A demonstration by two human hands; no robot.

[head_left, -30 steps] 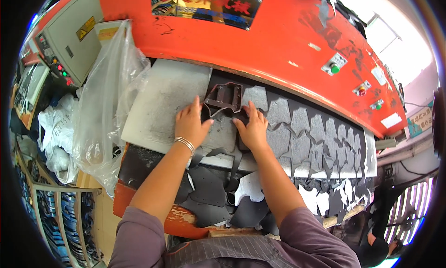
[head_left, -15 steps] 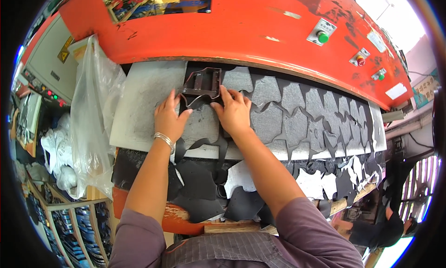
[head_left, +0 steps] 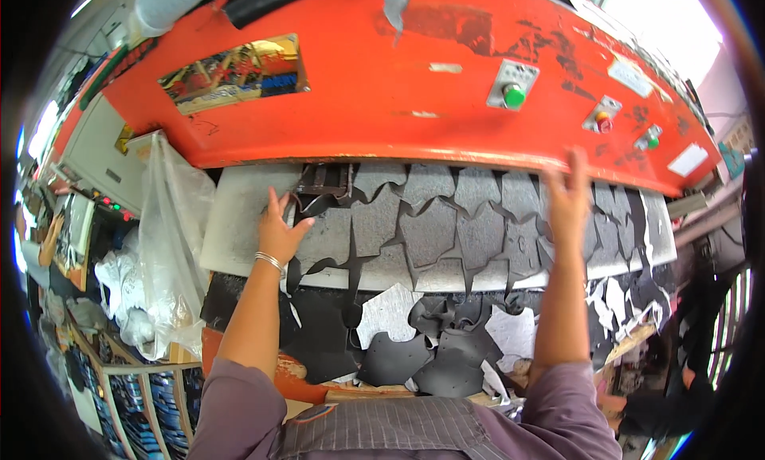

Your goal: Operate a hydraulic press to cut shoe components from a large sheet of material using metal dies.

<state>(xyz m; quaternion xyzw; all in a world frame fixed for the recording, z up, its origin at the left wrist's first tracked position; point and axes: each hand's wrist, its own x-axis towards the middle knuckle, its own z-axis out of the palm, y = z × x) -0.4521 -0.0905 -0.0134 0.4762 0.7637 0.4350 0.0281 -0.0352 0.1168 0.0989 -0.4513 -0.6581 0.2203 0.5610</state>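
Note:
A dark metal cutting die (head_left: 325, 182) stands on the dark sheet material over the pale board (head_left: 231, 229), its far part under the lower edge of the red machine beam (head_left: 374, 117). My left hand (head_left: 280, 230) is at the die's near left corner, fingers and thumb apart. Whether it touches the die is hard to tell. My right hand (head_left: 566, 205) is raised over the right part of the sheet, in front of the beam below the buttons. It is blurred by motion, but its fingers look spread and hold nothing. Rows of cut-out shapes (head_left: 430, 233) run rightward from the die.
Black cut pieces (head_left: 394, 356) and white pieces (head_left: 388, 316) lie along the near ledge. On the beam sit a green button (head_left: 514, 96), a red button (head_left: 603, 123) and a smaller green one (head_left: 653, 142). A clear plastic bag (head_left: 171, 245) hangs at left.
My right hand has let go of the die and moved right and up toward the beam. My left hand has stayed beside the die, its fingers looser. The whole view has shifted upward.

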